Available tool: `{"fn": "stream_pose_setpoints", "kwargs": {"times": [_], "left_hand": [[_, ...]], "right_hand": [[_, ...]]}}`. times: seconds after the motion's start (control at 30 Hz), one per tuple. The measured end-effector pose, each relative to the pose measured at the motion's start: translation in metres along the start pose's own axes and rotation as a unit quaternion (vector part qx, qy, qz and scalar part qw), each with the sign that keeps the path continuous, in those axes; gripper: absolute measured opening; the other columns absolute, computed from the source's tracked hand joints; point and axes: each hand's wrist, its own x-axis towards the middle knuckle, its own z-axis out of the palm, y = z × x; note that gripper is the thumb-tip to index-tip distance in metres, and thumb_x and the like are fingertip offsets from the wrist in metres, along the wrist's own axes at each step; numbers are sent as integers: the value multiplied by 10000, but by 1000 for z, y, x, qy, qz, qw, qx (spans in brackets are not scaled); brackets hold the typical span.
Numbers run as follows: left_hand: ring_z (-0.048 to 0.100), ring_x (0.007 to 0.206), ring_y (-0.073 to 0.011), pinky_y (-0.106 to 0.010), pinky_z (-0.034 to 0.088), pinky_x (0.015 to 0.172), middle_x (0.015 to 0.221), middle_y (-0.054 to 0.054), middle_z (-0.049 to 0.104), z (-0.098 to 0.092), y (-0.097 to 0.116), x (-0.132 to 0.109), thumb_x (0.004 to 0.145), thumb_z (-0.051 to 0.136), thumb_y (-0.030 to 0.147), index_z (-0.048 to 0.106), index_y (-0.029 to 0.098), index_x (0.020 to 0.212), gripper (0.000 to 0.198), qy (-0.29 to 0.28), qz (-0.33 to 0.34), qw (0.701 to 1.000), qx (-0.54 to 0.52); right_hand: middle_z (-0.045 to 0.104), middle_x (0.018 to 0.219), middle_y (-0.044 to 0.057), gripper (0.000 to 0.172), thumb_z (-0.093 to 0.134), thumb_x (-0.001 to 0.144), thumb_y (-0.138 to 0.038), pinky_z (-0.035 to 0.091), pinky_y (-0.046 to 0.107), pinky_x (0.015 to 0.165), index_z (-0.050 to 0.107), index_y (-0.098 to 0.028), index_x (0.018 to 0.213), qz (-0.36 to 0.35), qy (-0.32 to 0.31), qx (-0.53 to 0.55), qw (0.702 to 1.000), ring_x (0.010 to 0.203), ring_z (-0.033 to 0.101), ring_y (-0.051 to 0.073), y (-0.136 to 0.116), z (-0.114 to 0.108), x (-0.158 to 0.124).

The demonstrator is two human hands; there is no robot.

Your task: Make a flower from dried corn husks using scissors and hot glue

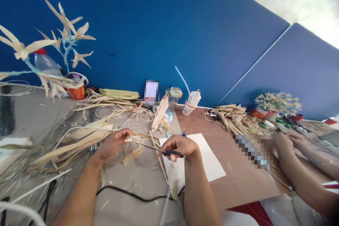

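My left hand [112, 145] pinches a small pale piece of corn husk [134, 138] between thumb and fingertips. In my right hand [184, 145] is a pair of scissors [173, 154] with dark handles, its thin blades pointing left at the husk piece. Whether the blades touch the husk I cannot make out. Below lie a flat husk scrap [132, 156] and a thin wooden stick [162, 171]. A sheet of white paper [209, 160] is partly under my right hand.
Dry husks [90, 137] spread over the left side. Husk flowers [71, 35] on blue stems stand at the back left. A paper cup [188, 107] and a phone [152, 91] stand along the blue partition [169, 24]. A black cable [135, 196] crosses the front; another person's hands [284, 143] are at right.
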Motion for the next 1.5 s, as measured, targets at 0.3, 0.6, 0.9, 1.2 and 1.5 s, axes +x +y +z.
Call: {"fn": "stream_pose_setpoints", "kwargs": {"times": [0.3, 0.6, 0.9, 1.2, 1.5], "left_hand": [[451, 666, -145, -253, 357, 643, 701, 11, 523, 3, 3, 0, 634, 711, 359, 597, 168, 701, 232, 4, 4, 1000, -3], [468, 684, -157, -260, 373, 656, 708, 2, 534, 1, 1, 1, 648, 706, 384, 605, 171, 695, 241, 9, 16, 1000, 19], [478, 696, -166, -265, 378, 661, 709, -4, 543, 1, 4, -1, 608, 727, 353, 596, 171, 677, 234, 13, 13, 1000, 1], [469, 685, -161, -259, 367, 642, 709, -3, 543, 3, 7, -2, 578, 709, 300, 585, 174, 662, 195, 7, -5, 1000, -12], [466, 688, -156, -261, 363, 661, 704, 5, 538, -1, 4, 0, 604, 697, 300, 590, 175, 664, 175, 4, -5, 1000, -10]], "right_hand": [[563, 575, -7, 721, 821, 591, -517, 322, 168, 431, 675, -8, 1080, 7, 4, -3, 1000, 470, 479, 61, 0, 1, 1], [567, 544, -11, 691, 823, 588, -515, 330, 172, 433, 688, -31, 1064, 2, 12, -4, 1000, 469, 469, 65, 1, 1, 1], [561, 581, -9, 743, 822, 574, -538, 317, 163, 421, 673, -28, 1095, 15, 12, -7, 1000, 464, 454, 55, 3, -1, -1], [558, 598, -4, 771, 809, 579, -563, 332, 172, 445, 665, -24, 1111, 14, 4, -21, 1000, 494, 458, 63, 2, 0, 1], [555, 607, -3, 759, 814, 590, -539, 339, 172, 451, 656, -12, 1112, 14, 1, -7, 1000, 502, 467, 65, 3, 0, -1]]}}
